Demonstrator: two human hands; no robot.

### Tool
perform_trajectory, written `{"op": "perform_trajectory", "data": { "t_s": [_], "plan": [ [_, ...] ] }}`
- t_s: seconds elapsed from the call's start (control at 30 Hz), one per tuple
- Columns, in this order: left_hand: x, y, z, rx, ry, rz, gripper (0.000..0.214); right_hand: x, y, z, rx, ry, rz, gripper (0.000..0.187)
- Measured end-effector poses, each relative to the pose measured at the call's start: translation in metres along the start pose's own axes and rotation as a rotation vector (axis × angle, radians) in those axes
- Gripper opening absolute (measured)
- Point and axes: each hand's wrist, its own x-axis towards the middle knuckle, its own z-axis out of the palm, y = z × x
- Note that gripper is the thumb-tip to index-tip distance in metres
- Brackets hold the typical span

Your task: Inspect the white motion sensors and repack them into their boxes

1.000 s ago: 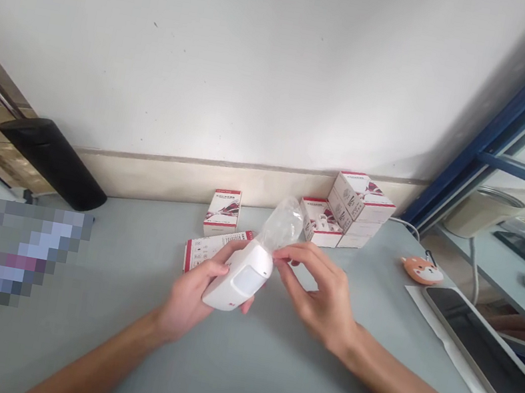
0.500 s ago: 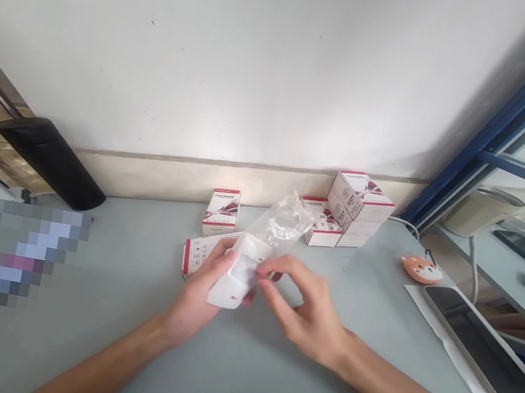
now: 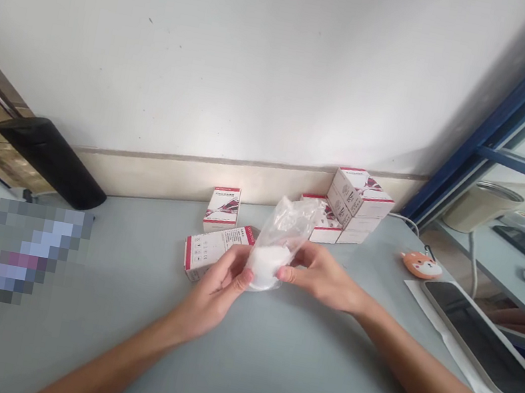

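A smooth white device [image 3: 266, 266], its exact kind unclear, sits inside a clear plastic bag [image 3: 288, 223] whose loose end points up and away from me. My left hand [image 3: 219, 287] grips the bagged device from the left, thumb on its near side. From the right, my right hand [image 3: 324, 278] pinches the bag and device, with the thumb in front and fingers behind. Just behind my left hand lies a white and red printed carton [image 3: 218, 246], partly covered by the fingers. A smaller carton [image 3: 222, 208] rests beyond it near the wall.
Stacked white and red cartons [image 3: 362, 200] stand against the wall at right. An orange animal-face case [image 3: 422, 264] and a phone [image 3: 481, 337] on white paper lie farther right. A black cylinder [image 3: 53, 159] leans at left, behind a pixelated patch on the grey table [image 3: 114, 346].
The white device, previously tilted in my left hand with my right fingers at its side, is now upright within the bag. My right hand has moved up and closed on its right side.
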Motion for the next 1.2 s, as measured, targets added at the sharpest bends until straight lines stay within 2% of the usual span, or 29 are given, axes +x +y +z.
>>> {"op": "perform_trajectory", "data": {
  "t_s": [0.17, 0.3, 0.4, 0.57, 0.63, 0.73, 0.83, 0.93, 1.03, 1.13, 1.2],
  "plan": [
    [-0.002, 0.000, 0.003, 0.026, -0.072, 0.012, 0.045, -0.004, -0.014, -0.014, -0.251, -0.012, 0.055, 0.043],
    [-0.004, 0.002, 0.008, 0.125, -0.033, 0.076, 0.058, -0.006, -0.012, -0.017, -0.365, -0.118, 0.062, 0.042],
    [-0.001, -0.004, 0.006, 0.256, 0.026, 0.059, 0.047, -0.007, -0.004, -0.017, -0.411, -0.204, 0.039, 0.043],
    [0.005, -0.013, -0.006, 0.417, -0.028, 0.012, 0.038, -0.009, 0.002, -0.018, -0.525, -0.171, 0.028, 0.045],
    [0.005, -0.012, -0.007, 0.416, -0.056, 0.012, 0.040, -0.009, 0.001, -0.017, -0.532, -0.179, 0.021, 0.049],
    [0.005, -0.008, -0.002, 0.288, -0.070, 0.057, 0.051, -0.008, 0.001, -0.013, -0.554, -0.136, -0.024, 0.051],
    [0.004, -0.007, 0.004, 0.163, -0.030, 0.061, 0.061, -0.008, 0.004, -0.007, -0.640, -0.127, -0.030, 0.042],
    [0.005, -0.009, 0.006, 0.264, -0.012, -0.012, 0.055, -0.009, 0.006, -0.001, -0.724, -0.155, 0.019, 0.035],
    [0.005, -0.009, 0.006, 0.439, -0.027, -0.021, 0.052, -0.011, 0.003, 0.000, -0.714, -0.184, 0.021, 0.043],
    [0.006, -0.006, 0.008, 0.490, -0.048, 0.011, 0.054, -0.012, 0.001, -0.001, -0.643, -0.203, -0.024, 0.056],
    [0.006, -0.004, 0.010, 0.502, -0.036, 0.024, 0.053, -0.011, 0.002, -0.002, -0.617, -0.212, -0.048, 0.057]
  ]
}}
